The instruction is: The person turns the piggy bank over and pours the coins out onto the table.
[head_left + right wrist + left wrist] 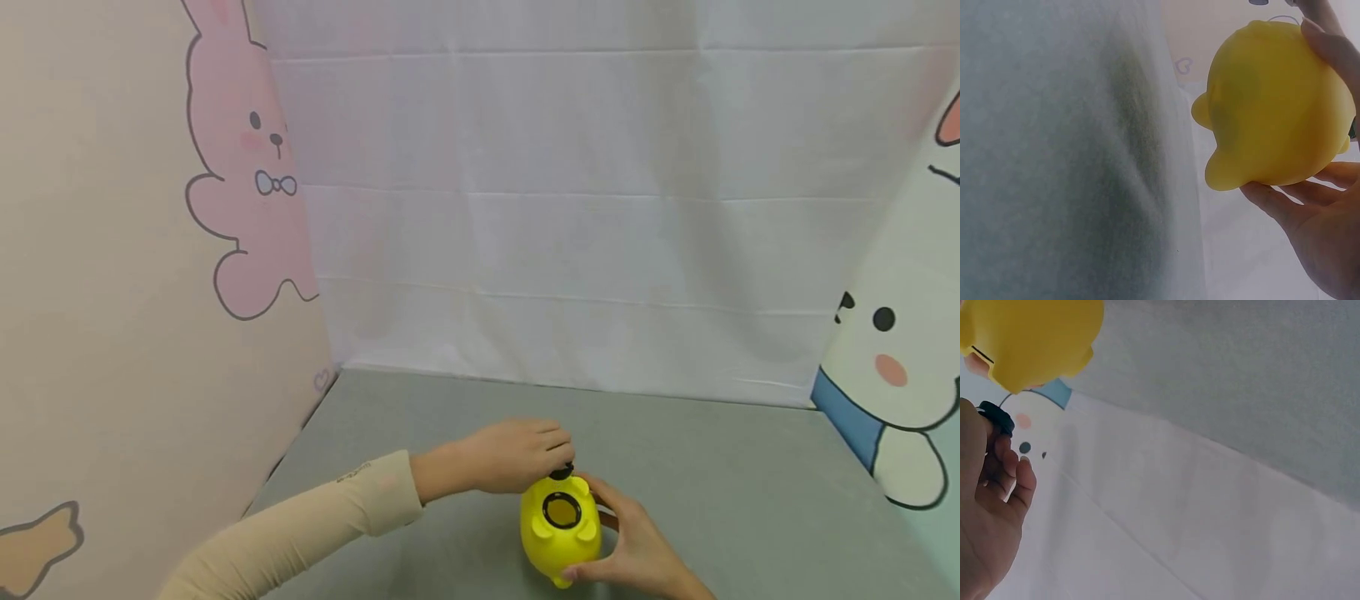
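A yellow piggy bank (546, 550) with stubby feet is held up over the grey table, its round black-rimmed opening (562, 510) facing the head camera. My right hand (641, 546) grips it from the right side, thumb at the near end and fingers round the far end. Just beyond the bank, my left hand (517, 456) pinches a small black plug (997, 417) between thumb and fingers. In the left wrist view the plug is apart from the yellow body. The right wrist view shows the bank's smooth rounded side, with fingers spread beneath it.
The grey tabletop (420, 417) runs back to a white cloth wall (525, 250). A side panel with a pink rabbit (247, 150) stands at left, and another with a white cartoon animal (900, 350) at right.
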Motion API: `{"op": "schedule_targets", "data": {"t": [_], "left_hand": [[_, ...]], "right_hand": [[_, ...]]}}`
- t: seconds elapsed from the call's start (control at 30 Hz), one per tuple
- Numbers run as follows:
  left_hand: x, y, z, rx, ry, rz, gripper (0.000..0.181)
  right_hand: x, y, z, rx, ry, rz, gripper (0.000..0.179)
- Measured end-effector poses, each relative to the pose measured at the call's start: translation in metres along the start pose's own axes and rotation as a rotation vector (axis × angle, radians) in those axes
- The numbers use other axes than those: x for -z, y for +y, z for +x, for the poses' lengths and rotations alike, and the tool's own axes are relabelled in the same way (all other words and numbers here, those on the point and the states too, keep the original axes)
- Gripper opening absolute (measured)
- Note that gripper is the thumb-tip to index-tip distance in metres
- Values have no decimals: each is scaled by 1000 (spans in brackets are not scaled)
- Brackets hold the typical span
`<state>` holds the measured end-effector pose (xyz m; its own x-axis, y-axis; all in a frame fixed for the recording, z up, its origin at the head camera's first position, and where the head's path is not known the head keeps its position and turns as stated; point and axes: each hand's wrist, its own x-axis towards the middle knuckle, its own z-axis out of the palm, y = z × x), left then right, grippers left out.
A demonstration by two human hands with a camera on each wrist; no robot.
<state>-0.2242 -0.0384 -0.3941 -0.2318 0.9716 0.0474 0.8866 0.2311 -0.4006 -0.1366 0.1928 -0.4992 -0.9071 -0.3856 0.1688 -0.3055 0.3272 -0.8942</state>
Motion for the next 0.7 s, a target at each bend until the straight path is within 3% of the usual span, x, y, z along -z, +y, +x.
{"op": "schedule_targets", "data": {"t": [0.13,0.3,0.53,0.7], "left_hand": [[-2,-9,-3,77,49,-26,13],[-7,-23,-10,196,84,-147,12],[-30,-32,-23,342,-22,-219,15],[-54,-36,-37,487,-69,-343,14]], "right_hand": [[1,-2,1,-33,3,-8,99],[-1,-6,2,-68,26,-20,100],[-2,-6,1,-61,60,-22,101],[-1,-6,1,-88,49,-5,102]]}}
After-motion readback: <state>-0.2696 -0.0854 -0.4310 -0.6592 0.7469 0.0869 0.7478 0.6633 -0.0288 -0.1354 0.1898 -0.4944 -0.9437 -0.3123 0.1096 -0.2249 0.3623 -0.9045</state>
